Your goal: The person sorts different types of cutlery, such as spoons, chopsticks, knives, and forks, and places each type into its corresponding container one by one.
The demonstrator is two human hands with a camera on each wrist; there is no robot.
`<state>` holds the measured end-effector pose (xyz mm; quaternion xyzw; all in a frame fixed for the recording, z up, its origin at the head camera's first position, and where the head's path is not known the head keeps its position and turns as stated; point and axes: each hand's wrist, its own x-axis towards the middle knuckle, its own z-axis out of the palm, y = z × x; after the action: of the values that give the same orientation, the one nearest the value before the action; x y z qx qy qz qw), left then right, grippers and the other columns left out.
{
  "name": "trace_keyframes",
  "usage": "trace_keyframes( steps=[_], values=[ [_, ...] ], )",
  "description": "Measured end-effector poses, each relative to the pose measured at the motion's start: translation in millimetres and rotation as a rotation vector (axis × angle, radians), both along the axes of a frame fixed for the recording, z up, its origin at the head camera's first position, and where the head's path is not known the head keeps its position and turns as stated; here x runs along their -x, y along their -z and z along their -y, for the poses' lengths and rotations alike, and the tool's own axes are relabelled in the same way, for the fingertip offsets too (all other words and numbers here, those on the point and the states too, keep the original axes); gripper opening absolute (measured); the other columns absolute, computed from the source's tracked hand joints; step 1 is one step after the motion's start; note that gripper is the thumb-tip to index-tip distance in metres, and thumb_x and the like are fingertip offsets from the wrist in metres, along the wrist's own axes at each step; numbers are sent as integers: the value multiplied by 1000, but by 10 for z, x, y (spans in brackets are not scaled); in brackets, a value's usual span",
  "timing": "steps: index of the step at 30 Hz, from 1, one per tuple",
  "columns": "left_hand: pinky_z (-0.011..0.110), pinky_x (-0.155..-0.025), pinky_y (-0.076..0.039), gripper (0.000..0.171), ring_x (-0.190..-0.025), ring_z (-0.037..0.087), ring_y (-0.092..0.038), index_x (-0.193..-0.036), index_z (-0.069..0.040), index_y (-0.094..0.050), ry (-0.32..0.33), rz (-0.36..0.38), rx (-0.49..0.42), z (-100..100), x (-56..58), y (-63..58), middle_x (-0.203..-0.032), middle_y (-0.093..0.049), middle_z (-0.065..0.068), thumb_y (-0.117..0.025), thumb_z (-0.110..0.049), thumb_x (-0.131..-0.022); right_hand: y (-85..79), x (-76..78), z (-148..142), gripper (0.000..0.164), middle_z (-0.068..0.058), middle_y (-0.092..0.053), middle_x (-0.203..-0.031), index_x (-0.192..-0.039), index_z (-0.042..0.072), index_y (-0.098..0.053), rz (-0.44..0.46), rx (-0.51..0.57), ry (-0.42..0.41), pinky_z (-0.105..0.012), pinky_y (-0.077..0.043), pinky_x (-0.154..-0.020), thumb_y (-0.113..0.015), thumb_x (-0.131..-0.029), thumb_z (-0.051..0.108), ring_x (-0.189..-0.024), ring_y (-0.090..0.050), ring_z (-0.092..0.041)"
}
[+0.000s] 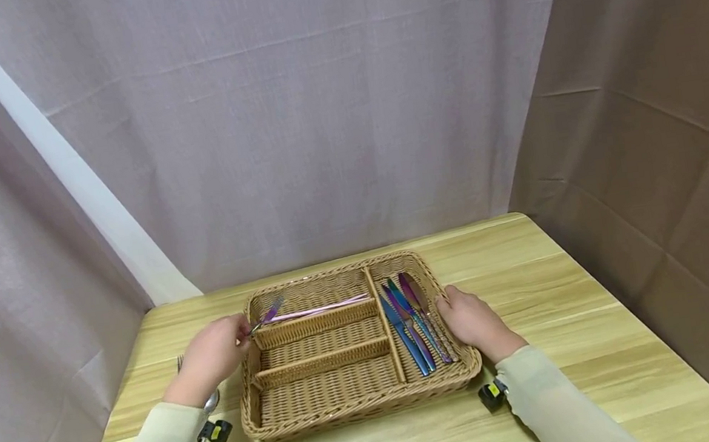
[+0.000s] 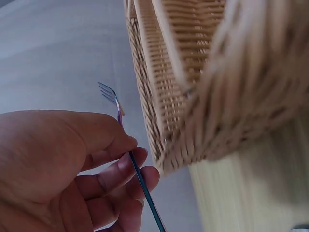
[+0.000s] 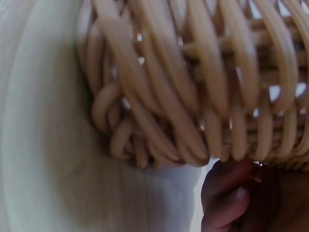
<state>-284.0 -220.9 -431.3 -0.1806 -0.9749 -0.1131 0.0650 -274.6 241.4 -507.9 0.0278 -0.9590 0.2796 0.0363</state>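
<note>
My left hand (image 1: 216, 353) pinches a thin iridescent fork (image 2: 148, 195) by its handle between thumb and fingers, tines pointing up and away. In the head view the fork overlaps the back-left corner of a wicker cutlery tray (image 1: 352, 406). My right hand (image 1: 474, 321) grips the tray's right rim; in the right wrist view its curled fingers (image 3: 226, 205) show at the woven edge, the rest partly hidden. Several coloured knives (image 1: 418, 332) lie lengthwise in the tray's right compartment. Slim pink sticks (image 1: 322, 307) lie in the back-left compartment; the middle and front ones show bare wicker.
Left of the tray, partly under my left forearm, lie a spoon (image 1: 212, 402) and another fork (image 1: 180, 363) on the wooden table (image 1: 553, 299). Grey curtains (image 1: 314, 122) hang behind and left, a brown one (image 1: 666, 135) on the right.
</note>
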Motion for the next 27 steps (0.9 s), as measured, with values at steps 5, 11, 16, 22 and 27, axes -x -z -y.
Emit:
trace_keyframes(
  steps=[5,11,16,22,27],
  values=[
    [42,-60,-49,8,-63,16,-50,-84,-14,-63,36,-4,9,-174,28,-18,-72,-60,-1,-66,-8,-80,16,8,-6,54,-33,-61,-124,-134,-5,-47,6,-6,1,-63,-46,-95,-32,-104,38,-110,-56,-47],
    [42,-61,-51,5,-63,14,-51,-84,-14,-63,53,-22,24,-350,92,15,-73,-61,-1,-67,-12,-82,13,9,-2,54,-33,-60,-125,-135,-5,-46,3,-6,2,-64,-45,-95,-33,-105,38,-111,-55,-47],
    [39,-60,-50,7,-64,15,-51,-83,-15,-62,74,-25,17,-544,157,36,-74,-61,0,-67,-11,-81,7,8,-10,53,-33,-61,-123,-133,-5,-47,-2,-7,5,-64,-46,-95,-34,-104,37,-110,-56,-47],
    [40,-64,-53,9,-70,15,-56,-87,-16,-66,112,-13,19,-846,174,41,-83,-67,1,-65,-9,-82,5,2,-12,54,-33,-60,-126,-135,-5,-46,7,2,1,-63,-45,-96,-32,-105,37,-112,-55,-47],
    [37,-61,-55,11,-69,13,-58,-88,-16,-69,184,-24,29,-1039,185,124,-83,-69,-2,-66,-8,-82,1,-4,2,53,-32,-62,-123,-132,-5,-48,9,6,0,-63,-46,-95,-33,-104,38,-109,-57,-46]
  ],
)
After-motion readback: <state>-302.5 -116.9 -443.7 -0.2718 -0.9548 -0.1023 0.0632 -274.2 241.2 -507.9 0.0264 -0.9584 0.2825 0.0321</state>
